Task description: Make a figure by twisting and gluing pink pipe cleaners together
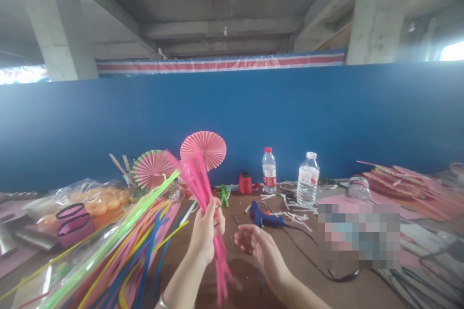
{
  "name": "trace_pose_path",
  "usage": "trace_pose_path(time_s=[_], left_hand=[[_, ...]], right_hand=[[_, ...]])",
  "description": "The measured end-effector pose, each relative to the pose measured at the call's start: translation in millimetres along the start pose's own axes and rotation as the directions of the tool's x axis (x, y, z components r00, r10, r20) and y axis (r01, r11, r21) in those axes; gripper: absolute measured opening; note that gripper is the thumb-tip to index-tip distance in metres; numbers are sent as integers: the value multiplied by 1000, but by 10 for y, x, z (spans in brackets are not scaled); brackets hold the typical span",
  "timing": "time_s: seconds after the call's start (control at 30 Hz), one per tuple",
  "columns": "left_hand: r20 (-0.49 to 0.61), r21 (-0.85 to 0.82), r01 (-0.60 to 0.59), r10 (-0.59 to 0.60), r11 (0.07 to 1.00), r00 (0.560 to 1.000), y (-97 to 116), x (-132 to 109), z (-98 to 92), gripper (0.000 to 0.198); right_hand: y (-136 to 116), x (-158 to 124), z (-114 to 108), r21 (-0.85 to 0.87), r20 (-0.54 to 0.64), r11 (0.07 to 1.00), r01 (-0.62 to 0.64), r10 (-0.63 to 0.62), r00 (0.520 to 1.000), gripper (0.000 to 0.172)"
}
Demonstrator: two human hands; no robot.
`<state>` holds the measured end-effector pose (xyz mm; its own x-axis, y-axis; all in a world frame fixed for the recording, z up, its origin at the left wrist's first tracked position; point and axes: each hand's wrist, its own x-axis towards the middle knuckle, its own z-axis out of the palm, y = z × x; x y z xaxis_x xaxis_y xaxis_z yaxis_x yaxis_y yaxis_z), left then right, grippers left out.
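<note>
My left hand (209, 231) is closed around a bundle of long pink strips (220, 260), held upright over the table and blurred by motion. The strips fan out above the fist and hang loose below it. To the right is my right hand (259, 250), its fingers loosely curled and apart, with nothing visible in them. A thin dark piece (236, 220) lies by its fingertips. Just beyond that hand, a blue glue gun (266, 217) rests on the brown table (195, 270).
Colourful strips (145, 246) in plastic cover the left side. Pink paper fans (203, 147), a red thread spool (245, 183) and two water bottles (307, 181) stand along the blue partition (246, 111). A black cord (308, 256) runs right. Pink pieces (402, 181) are piled at far right.
</note>
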<state>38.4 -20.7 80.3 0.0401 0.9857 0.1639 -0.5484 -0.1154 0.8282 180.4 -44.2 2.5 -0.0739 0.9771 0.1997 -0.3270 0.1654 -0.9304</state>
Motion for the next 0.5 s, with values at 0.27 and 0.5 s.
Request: trace_pose_path(time_s=[0.27, 0.5], left_hand=[[77, 236, 309, -334, 922, 939, -136, -92, -247, 21], [112, 435, 260, -338, 862, 934, -544, -210, -278, 33]], right_hand=[[84, -34, 54, -221, 39, 973, 73, -66, 997, 27], [110, 65, -16, -262, 19, 965, 20, -16, 1000, 32]])
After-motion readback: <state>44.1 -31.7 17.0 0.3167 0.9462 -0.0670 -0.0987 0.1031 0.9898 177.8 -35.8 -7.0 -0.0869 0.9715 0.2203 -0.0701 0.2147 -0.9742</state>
